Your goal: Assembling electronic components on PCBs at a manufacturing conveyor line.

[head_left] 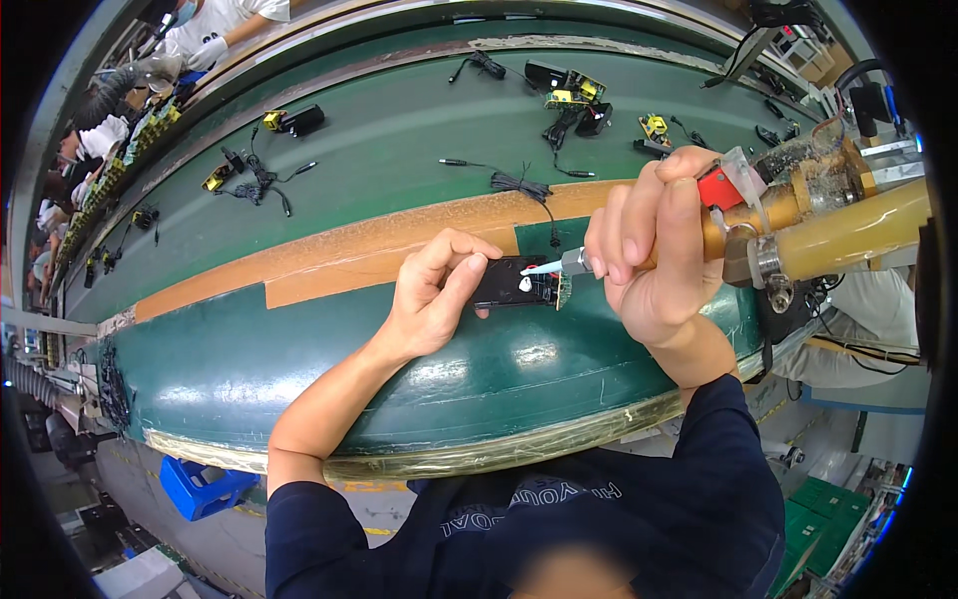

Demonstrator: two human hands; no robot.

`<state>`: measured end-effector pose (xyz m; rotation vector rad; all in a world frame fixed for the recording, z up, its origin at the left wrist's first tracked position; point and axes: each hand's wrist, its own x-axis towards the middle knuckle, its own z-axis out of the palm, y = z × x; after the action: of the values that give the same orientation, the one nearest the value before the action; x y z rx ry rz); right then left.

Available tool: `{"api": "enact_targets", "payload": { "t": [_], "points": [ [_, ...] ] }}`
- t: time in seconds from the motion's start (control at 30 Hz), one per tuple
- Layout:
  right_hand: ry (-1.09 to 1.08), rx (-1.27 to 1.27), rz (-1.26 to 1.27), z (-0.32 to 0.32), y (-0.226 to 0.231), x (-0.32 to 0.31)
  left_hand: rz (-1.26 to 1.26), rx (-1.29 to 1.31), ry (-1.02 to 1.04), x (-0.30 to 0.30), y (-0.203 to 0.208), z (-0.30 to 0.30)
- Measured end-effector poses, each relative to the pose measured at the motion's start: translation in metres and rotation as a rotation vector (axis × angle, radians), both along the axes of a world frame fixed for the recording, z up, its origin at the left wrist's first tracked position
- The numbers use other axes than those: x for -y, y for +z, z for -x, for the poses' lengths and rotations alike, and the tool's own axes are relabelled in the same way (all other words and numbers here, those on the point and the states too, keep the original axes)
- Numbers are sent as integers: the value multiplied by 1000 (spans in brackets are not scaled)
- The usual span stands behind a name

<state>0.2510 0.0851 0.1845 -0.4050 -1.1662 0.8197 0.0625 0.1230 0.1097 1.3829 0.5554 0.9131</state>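
Observation:
My left hand (429,295) pinches a small black adapter housing (496,284) by its left end, just above the green bench surface. At the housing's right end the edge of a circuit board (565,291) shows, with a red wire by it. A white blob of what looks like glue (526,285) sits in the housing. My right hand (659,250) is wrapped round a glue dispensing gun, whose pale tapered nozzle (544,268) points left, its tip at the housing near the blob. A black cable (551,222) leads up from behind the housing.
Beyond a brown board strip (369,250), a green conveyor belt (369,130) carries several adapters with coiled cables (574,95). A thick yellowish hose (848,240) runs in from the right. Co-workers sit at far left. A blue stool (200,489) stands below the bench.

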Motion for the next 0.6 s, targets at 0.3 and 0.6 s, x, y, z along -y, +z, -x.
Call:
{"api": "enact_targets", "payload": {
  "t": [0.3,0.6],
  "points": [
    [-35,-23,8,15,9,4,50,10,28,-8,-3,9],
    [-86,-92,42,47,46,43,94,94,199,-116,15,14]
  ]
}}
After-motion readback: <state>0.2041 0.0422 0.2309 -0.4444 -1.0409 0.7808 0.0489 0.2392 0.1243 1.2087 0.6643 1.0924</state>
